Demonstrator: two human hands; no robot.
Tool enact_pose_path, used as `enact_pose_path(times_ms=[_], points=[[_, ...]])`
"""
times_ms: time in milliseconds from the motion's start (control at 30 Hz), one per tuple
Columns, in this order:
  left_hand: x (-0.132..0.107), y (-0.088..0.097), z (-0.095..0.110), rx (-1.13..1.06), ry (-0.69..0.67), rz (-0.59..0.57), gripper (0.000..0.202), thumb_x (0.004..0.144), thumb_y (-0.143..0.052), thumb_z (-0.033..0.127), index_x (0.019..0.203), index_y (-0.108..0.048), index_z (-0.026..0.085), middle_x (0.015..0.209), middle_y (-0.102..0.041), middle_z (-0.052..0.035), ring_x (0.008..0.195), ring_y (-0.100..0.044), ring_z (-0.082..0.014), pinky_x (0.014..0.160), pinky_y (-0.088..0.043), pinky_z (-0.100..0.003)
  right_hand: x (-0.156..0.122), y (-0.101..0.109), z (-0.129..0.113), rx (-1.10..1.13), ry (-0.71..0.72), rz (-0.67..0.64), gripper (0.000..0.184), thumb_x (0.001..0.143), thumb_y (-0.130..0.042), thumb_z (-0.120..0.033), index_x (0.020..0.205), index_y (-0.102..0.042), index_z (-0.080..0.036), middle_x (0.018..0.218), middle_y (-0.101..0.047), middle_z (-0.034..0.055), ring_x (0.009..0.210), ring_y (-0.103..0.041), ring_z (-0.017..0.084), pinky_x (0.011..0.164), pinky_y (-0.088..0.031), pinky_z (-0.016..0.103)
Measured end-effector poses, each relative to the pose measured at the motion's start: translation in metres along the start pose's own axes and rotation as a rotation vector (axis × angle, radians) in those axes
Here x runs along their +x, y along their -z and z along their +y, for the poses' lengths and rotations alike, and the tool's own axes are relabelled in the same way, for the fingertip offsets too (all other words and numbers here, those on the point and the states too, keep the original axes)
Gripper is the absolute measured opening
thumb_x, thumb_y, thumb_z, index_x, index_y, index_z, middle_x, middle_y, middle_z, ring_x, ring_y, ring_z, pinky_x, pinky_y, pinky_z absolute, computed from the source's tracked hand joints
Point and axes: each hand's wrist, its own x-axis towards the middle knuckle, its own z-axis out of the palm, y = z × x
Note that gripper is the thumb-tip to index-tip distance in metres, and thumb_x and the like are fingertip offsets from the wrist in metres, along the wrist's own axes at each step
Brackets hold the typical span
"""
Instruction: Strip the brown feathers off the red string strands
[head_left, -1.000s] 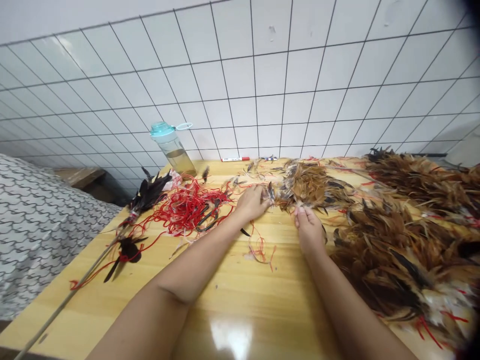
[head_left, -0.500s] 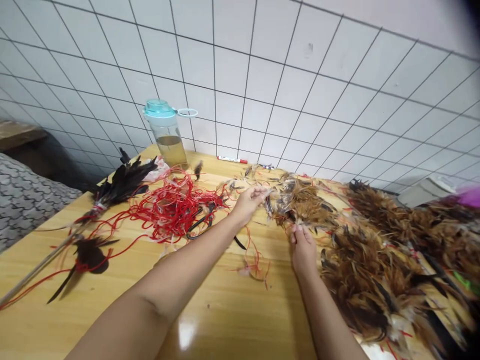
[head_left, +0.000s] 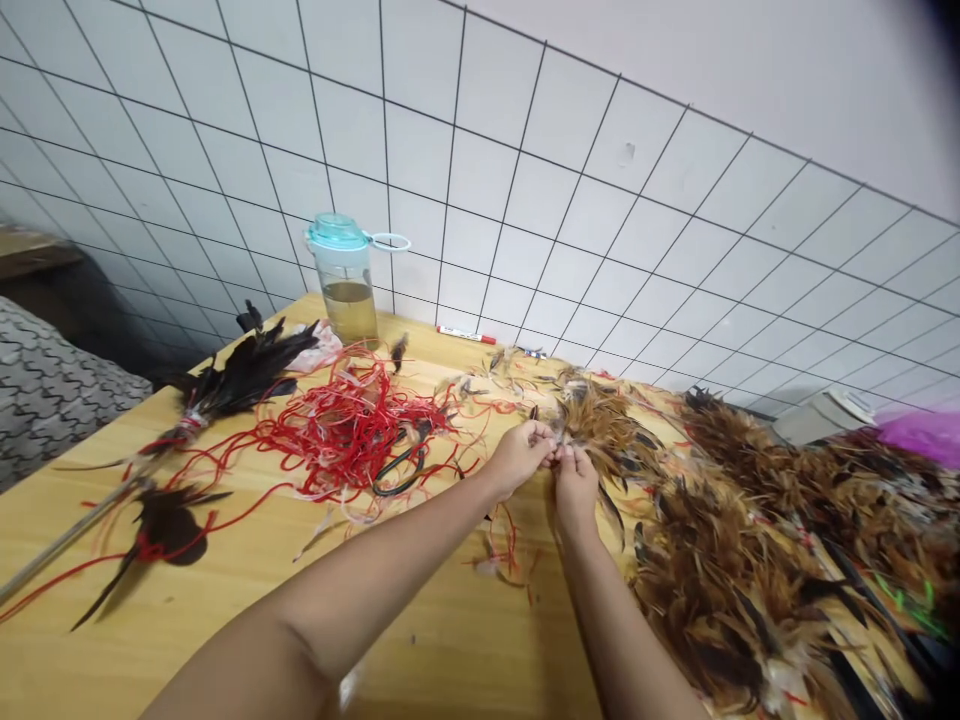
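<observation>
A loose tuft of brown, cream-flecked feathers [head_left: 604, 432], probably chicken, fanning rightward

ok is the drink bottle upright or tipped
Upright: the drink bottle stands on its base on the wooden table, with its teal lid on top.

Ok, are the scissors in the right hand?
No, the black-handled scissors lie on the table among the red cords, and the right hand is at the brown feathers.
</observation>
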Motion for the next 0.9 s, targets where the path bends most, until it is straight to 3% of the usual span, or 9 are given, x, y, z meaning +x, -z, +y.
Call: enact_pose_path(times_ms=[133, 400, 900], points=[[0.005, 0.008, 0.000, 0.089, -0.063, 0.018, 0.003, 0.076, -0.056, 0.012, 0.077, -0.055, 0.015, 0.067, -0.058, 0.0015, 0.063, -0.055, -0.0091, 0.065, -0.044, -0.021, 0.004, -0.010, 0.004, -0.102, -0.031, 0.038, 0.030, 0.083, -0.046, -0.043, 0.068, -0.057, -0.019, 0.070, -0.061, 0.0049, 0.069, -0.053, 0.019, 0.069, -0.042, 0.033], [0.009, 0.014, -0.008, 0.334, -0.132, -0.003, 0.005, 0.074, -0.059, 0.018, 0.079, -0.057, 0.016, 0.069, -0.054, 0.0023, 0.065, -0.049, -0.0100, 0.065, -0.040, -0.022, 0.009, -0.007, 0.007, -0.148, 0.003, 0.023, 0.024, 0.084, -0.044, -0.034, 0.072, -0.060, -0.019, 0.076, -0.063, 0.0073, 0.074, -0.054, 0.021, 0.075, -0.043, 0.035], [0.002, 0.015, -0.002, 0.133, -0.040, 0.031, 0.012, 0.069, -0.063, 0.019, 0.079, -0.056, 0.015, 0.064, -0.046, 0.0049, 0.059, -0.042, -0.0064, 0.057, -0.032, -0.019, 0.007, -0.007, 0.004, -0.026, 0.032, -0.038, 0.021, 0.081, -0.050, -0.034, 0.067, -0.057, -0.021, 0.074, -0.059, 0.0039, 0.073, -0.051, 0.019, 0.073, -0.043, 0.034]])
